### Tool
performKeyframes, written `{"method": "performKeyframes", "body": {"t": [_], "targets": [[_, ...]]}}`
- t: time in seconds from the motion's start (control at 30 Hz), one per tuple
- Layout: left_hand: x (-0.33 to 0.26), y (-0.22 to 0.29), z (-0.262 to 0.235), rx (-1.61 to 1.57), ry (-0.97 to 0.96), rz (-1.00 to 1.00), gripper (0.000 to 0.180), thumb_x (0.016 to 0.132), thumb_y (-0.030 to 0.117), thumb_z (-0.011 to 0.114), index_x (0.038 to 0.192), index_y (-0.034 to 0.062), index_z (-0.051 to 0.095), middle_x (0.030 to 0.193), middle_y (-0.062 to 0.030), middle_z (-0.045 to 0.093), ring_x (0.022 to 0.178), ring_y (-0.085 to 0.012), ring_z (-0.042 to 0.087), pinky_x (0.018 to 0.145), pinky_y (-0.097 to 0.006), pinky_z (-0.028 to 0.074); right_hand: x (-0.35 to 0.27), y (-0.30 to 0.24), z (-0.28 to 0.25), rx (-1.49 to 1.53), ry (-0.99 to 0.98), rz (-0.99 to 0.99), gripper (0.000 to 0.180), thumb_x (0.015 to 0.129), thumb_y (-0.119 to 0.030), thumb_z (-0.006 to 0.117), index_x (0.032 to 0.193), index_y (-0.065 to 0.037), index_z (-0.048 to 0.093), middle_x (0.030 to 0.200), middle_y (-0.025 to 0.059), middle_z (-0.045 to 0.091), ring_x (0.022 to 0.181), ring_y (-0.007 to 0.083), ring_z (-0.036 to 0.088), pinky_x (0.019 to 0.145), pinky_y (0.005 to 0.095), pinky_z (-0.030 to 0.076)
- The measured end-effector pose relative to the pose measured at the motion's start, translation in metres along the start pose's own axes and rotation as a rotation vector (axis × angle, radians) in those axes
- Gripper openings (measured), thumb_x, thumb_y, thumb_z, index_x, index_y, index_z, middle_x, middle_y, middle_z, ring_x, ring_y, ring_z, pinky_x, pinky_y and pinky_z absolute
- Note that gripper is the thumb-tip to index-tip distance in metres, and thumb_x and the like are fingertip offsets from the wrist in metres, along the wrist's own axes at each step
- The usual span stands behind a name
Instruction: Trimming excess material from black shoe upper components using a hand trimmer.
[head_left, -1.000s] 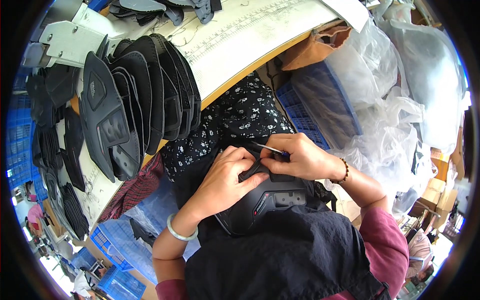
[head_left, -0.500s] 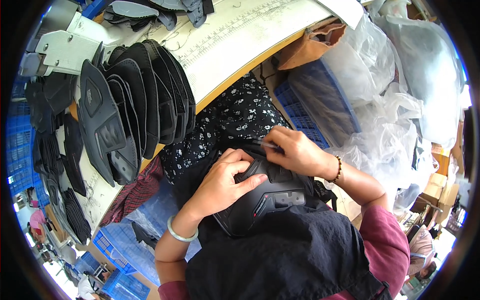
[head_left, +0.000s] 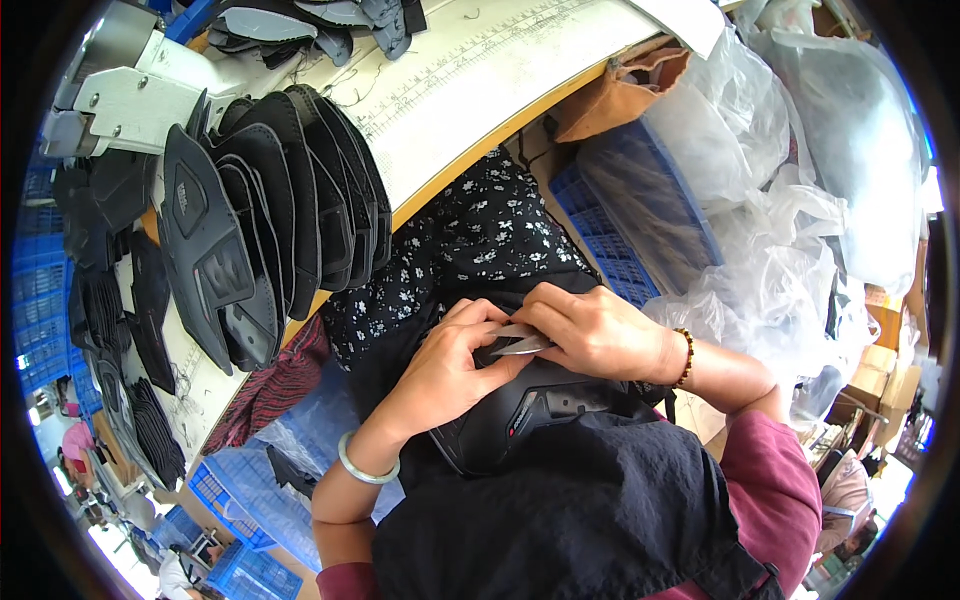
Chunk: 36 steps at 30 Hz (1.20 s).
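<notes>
- Far left, on the white work surface [head_left: 470,110]: a stack of black moulded shoe-upper pieces [head_left: 265,225], standing on edge, leaning together near the surface's front edge.
- More flat black pieces [head_left: 110,300] lie spread along the surface's left end.
- Grey-white sewing machine head [head_left: 120,95] at the top left corner, behind the stack.
- Below the surface's front edge: blue plastic crates [head_left: 250,500] on the floor, lower left.
- Left hand [head_left: 445,365], silver bangle on wrist, fingers curled, gripping the top edge of a black padded shoe-upper piece [head_left: 520,420] held on the lap, in front of the surface's edge.
- Small silver thread snips [head_left: 520,340] sit between both hands, blades touching the piece's top edge.
- Right hand [head_left: 595,330], beaded bracelet on wrist, closed around the snips, fingertips meeting the left hand's.
- Lap covered with black floral fabric [head_left: 470,240] and a dark apron [head_left: 580,520].
- Right: blue ribbed crate [head_left: 640,220], clear plastic bags [head_left: 800,200] piled beside it.
</notes>
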<state>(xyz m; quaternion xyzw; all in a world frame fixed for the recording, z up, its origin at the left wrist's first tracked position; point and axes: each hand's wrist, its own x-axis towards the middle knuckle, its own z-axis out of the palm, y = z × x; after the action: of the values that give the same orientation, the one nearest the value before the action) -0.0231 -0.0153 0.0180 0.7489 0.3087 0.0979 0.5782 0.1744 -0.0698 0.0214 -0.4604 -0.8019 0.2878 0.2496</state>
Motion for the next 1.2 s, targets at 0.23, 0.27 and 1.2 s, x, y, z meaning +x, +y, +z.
{"method": "performKeyframes", "body": {"t": [0.23, 0.27, 1.2], "targets": [[0.001, -0.011, -0.001, -0.128, -0.026, 0.037, 0.023, 0.08, 0.019, 0.069, 0.088, -0.0023, 0.066, 0.089, -0.0077, 0.057, 0.084, -0.0213, 0.053, 0.076, -0.031, 0.044, 0.004, 0.042, -0.004, 0.093, 0.257, 0.246, 0.017, 0.073, 0.0, 0.065, 0.088, 0.0, 0.056, 0.08, 0.0084, 0.054, 0.068, 0.0172, 0.057, 0.059, 0.0278, 0.046], [0.001, -0.012, 0.0, -0.129, -0.025, 0.04, 0.023, 0.08, 0.019, 0.069, 0.088, -0.0023, 0.066, 0.089, -0.0077, 0.057, 0.084, -0.0213, 0.053, 0.076, -0.031, 0.044, 0.0, 0.045, -0.012, 0.193, 0.239, 0.357, 0.016, 0.074, -0.002, 0.065, 0.088, 0.0, 0.057, 0.081, 0.0075, 0.055, 0.066, 0.0163, 0.055, 0.059, 0.0279, 0.046], [-0.087, 0.046, -0.194, 0.477, 0.976, 0.372, 0.047, 0.087, 0.041, 0.059, 0.089, -0.0063, 0.056, 0.098, -0.0108, 0.056, 0.098, -0.0221, 0.05, 0.085, -0.032, 0.039, 0.047, 0.007, -0.027, 0.446, 0.634, 0.375, 0.025, 0.085, 0.006, 0.056, 0.108, -0.002, 0.055, 0.087, 0.0009, 0.059, 0.062, 0.0024, 0.043, 0.056, 0.0179, 0.038]]}}
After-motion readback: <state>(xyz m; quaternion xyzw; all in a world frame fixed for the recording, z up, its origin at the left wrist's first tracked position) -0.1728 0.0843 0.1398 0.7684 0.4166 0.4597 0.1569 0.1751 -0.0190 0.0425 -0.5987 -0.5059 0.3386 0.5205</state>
